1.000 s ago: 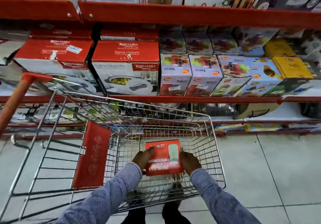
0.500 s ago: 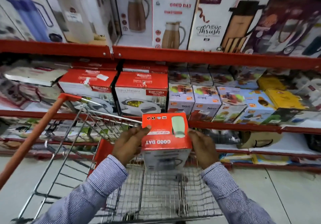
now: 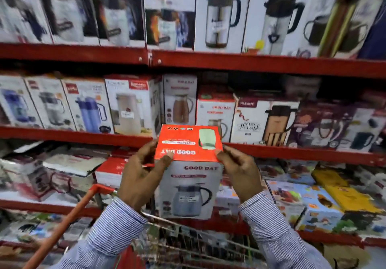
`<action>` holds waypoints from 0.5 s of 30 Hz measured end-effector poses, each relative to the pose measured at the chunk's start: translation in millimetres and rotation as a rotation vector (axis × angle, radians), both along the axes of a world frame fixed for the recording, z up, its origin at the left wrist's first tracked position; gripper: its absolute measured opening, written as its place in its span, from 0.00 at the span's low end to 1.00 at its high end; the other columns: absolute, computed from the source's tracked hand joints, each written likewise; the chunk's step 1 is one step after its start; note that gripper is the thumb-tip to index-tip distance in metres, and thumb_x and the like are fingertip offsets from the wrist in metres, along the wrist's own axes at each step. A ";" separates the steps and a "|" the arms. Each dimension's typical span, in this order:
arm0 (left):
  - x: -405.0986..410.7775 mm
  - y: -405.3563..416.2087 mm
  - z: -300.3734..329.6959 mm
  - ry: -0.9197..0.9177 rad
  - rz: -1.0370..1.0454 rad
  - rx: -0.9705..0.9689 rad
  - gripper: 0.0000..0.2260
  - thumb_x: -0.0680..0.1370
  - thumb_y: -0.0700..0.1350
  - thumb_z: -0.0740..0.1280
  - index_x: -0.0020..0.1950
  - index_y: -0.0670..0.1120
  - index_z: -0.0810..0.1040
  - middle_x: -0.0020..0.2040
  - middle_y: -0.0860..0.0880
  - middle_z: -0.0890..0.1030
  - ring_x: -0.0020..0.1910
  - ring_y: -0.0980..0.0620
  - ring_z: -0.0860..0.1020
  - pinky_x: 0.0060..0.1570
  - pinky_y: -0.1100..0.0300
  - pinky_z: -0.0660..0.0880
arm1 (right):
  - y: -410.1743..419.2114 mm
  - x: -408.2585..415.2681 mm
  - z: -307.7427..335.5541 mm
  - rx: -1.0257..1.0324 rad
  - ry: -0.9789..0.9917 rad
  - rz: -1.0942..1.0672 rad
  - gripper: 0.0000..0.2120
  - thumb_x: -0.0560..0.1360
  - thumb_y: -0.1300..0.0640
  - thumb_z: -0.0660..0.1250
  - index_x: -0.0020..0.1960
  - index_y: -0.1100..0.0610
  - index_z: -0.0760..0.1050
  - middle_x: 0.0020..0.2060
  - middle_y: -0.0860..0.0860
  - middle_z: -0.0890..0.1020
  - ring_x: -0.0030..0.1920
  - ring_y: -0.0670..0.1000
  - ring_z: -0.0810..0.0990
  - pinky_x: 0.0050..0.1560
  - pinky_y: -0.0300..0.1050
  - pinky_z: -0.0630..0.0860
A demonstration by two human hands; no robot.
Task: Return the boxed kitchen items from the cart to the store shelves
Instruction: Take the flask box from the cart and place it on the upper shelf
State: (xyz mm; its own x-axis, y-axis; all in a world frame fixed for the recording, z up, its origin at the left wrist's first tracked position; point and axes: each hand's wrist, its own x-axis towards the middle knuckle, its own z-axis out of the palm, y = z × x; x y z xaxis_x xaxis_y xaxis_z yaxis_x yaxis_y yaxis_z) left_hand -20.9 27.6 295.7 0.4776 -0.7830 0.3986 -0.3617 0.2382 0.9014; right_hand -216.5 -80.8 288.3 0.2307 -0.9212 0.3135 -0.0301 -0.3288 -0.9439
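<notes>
I hold a Good Day jug box [image 3: 189,177], red on top and white in front with a kettle picture, upright in the air in front of the shelves. My left hand [image 3: 142,177] grips its left side and my right hand [image 3: 240,174] grips its right side. Below it is the wire cart [image 3: 188,245] with its orange handle [image 3: 69,222]. Matching Good Day boxes [image 3: 216,112] stand on the middle red shelf [image 3: 292,154] just behind the held box.
Tall flask and jug boxes [image 3: 219,16] fill the top shelf. More flask boxes [image 3: 87,106] line the middle shelf at left. Lower shelves hold flat cookware boxes [image 3: 71,162] at left and colourful juicer boxes [image 3: 313,202] at right.
Both hands lifted the box out of the cart basket and raised it to the height of the middle shelf. The view tilted up from the floor to the upper shelves.
</notes>
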 end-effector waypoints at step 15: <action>95.8 -73.7 95.2 -0.100 0.013 -0.133 0.21 0.77 0.44 0.69 0.69 0.47 0.73 0.54 0.52 0.83 0.46 0.63 0.82 0.39 0.69 0.80 | -56.9 94.6 101.5 -0.201 0.061 -0.032 0.27 0.70 0.39 0.66 0.65 0.50 0.78 0.54 0.45 0.86 0.49 0.43 0.86 0.56 0.51 0.82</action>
